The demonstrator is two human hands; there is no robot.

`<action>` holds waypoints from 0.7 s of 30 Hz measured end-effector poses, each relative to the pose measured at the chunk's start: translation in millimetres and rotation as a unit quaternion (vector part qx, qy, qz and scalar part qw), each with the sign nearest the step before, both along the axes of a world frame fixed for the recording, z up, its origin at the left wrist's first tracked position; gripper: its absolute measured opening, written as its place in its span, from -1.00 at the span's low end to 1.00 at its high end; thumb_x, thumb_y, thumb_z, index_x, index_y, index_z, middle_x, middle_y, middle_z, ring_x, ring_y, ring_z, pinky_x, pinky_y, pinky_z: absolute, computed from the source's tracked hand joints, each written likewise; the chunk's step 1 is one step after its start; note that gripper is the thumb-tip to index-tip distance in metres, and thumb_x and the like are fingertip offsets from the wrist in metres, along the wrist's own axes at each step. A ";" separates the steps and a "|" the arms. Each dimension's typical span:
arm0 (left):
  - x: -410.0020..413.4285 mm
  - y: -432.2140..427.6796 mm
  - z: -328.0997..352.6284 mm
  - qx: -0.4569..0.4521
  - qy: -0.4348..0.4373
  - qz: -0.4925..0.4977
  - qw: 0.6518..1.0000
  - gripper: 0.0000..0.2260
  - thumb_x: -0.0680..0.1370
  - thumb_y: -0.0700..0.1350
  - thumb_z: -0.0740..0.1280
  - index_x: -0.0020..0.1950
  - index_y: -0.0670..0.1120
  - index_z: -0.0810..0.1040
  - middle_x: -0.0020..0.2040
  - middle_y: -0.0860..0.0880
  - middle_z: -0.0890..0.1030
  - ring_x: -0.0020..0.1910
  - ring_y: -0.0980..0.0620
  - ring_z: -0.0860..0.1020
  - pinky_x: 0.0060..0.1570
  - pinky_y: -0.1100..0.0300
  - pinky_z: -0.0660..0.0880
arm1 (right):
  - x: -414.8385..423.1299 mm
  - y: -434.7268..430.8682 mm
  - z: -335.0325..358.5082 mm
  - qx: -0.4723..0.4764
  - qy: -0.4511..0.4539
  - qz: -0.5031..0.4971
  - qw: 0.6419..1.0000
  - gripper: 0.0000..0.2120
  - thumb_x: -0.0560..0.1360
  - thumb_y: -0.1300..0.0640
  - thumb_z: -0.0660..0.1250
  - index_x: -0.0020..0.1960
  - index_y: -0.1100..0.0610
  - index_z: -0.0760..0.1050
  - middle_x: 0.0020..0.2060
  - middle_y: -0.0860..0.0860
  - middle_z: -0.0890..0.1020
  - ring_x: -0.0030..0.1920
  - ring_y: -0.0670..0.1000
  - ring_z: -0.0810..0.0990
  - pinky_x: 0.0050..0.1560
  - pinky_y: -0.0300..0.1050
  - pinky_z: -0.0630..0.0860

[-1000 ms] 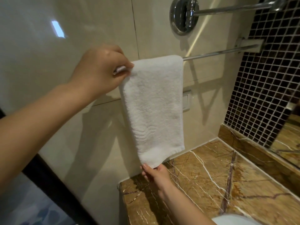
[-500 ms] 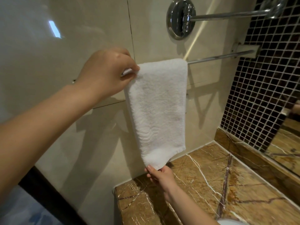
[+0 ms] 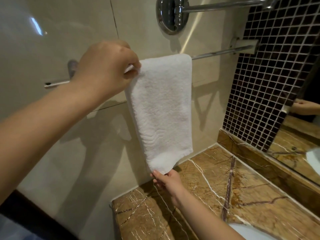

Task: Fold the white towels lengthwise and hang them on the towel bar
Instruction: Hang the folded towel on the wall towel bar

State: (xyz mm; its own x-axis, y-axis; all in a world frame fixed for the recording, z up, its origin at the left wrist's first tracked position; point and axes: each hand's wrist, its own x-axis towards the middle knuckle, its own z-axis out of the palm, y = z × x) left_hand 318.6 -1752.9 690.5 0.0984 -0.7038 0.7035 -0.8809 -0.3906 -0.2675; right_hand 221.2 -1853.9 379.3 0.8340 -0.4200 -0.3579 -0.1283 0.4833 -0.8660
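A folded white towel (image 3: 162,108) hangs over the thin chrome towel bar (image 3: 220,52) on the beige tiled wall. My left hand (image 3: 105,70) pinches the towel's top left corner at the bar. My right hand (image 3: 167,181) holds the towel's lower left corner just above the marble counter. The bar's stretch behind the towel and my left hand is hidden; its left end (image 3: 55,83) shows past my wrist.
A brown marble counter (image 3: 216,196) runs below, with a white basin rim (image 3: 245,232) at the bottom edge. A chrome wall mount with an arm (image 3: 173,13) sits above the bar. Dark mosaic tiles (image 3: 270,80) and a mirror (image 3: 304,135) fill the right.
The towel and both hands keep their hold. The view has shifted slightly, so the left end of the bar now shows beyond my left wrist.
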 end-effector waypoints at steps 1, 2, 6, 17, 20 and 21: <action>-0.4 -2.4 -0.9 -0.002 -0.002 0.000 1.000 -0.85 0.49 -0.20 0.36 0.02 -0.15 0.67 -0.08 -0.18 0.63 -0.13 -0.25 0.55 -0.21 0.02 0.40 | -0.2 -2.6 0.0 -0.002 0.001 -0.001 1.000 -0.84 0.45 0.21 0.44 0.01 0.20 0.57 -0.18 0.03 0.72 -0.28 -0.11 0.60 -0.28 -0.31 0.51; -0.9 -4.4 -1.9 -0.005 -0.004 0.000 1.000 -0.85 0.50 -0.20 0.36 0.03 -0.15 0.67 -0.08 -0.18 0.63 -0.13 -0.25 0.55 -0.21 0.01 0.40 | -0.5 -5.1 -0.3 -0.005 0.002 -0.003 1.000 -0.85 0.45 0.21 0.44 0.01 0.19 0.58 -0.18 0.02 0.72 -0.29 -0.11 0.60 -0.29 -0.32 0.51; -1.1 -14.1 -3.3 -0.015 -0.005 0.000 1.000 -0.84 0.50 -0.18 0.34 0.03 -0.13 0.67 -0.06 -0.16 0.63 -0.11 -0.25 0.55 -0.23 -0.01 0.42 | -3.0 -16.8 1.7 -0.041 -0.003 -0.006 0.999 -0.84 0.44 0.20 0.45 0.00 0.19 0.58 -0.19 0.02 0.71 -0.32 -0.11 0.56 -0.31 -0.32 0.50; 0.0 -35.6 -11.4 -0.042 -0.008 -0.017 0.999 -0.85 0.49 -0.18 0.36 0.02 -0.11 0.67 -0.07 -0.15 0.63 -0.14 -0.24 0.55 -0.26 -0.03 0.46 | -6.4 -52.0 -9.4 -0.087 -0.037 -0.005 0.996 -0.79 0.40 0.29 0.48 0.01 0.17 0.59 -0.05 0.08 0.71 -0.10 0.01 0.65 -0.10 -0.20 0.57; 0.0 -44.5 -10.8 -0.051 -0.006 -0.024 0.998 -0.85 0.49 -0.17 0.36 0.02 -0.10 0.67 -0.07 -0.15 0.63 -0.12 -0.24 0.56 -0.21 -0.08 0.48 | -6.4 -61.8 -12.6 -0.093 -0.050 -0.010 0.994 -0.75 0.38 0.31 0.49 0.04 0.20 0.60 -0.07 0.07 0.71 -0.10 -0.01 0.67 -0.13 -0.21 0.57; -0.2 -47.7 -11.4 -0.054 -0.005 -0.026 0.998 -0.85 0.49 -0.16 0.36 0.02 -0.10 0.67 -0.07 -0.15 0.63 -0.11 -0.24 0.56 -0.20 -0.08 0.48 | -6.8 -64.3 -12.6 -0.096 -0.052 -0.011 0.994 -0.72 0.37 0.32 0.49 0.07 0.24 0.59 -0.08 0.06 0.71 -0.14 -0.04 0.67 -0.17 -0.24 0.56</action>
State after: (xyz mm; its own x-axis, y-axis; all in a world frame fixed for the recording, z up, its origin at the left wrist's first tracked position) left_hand 318.4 -1800.6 679.1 0.0555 -0.6280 0.7762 -0.8980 -0.3712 -0.2362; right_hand 214.4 -1918.2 366.6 0.8518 -0.4915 -0.1812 -0.0239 0.3090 -0.9508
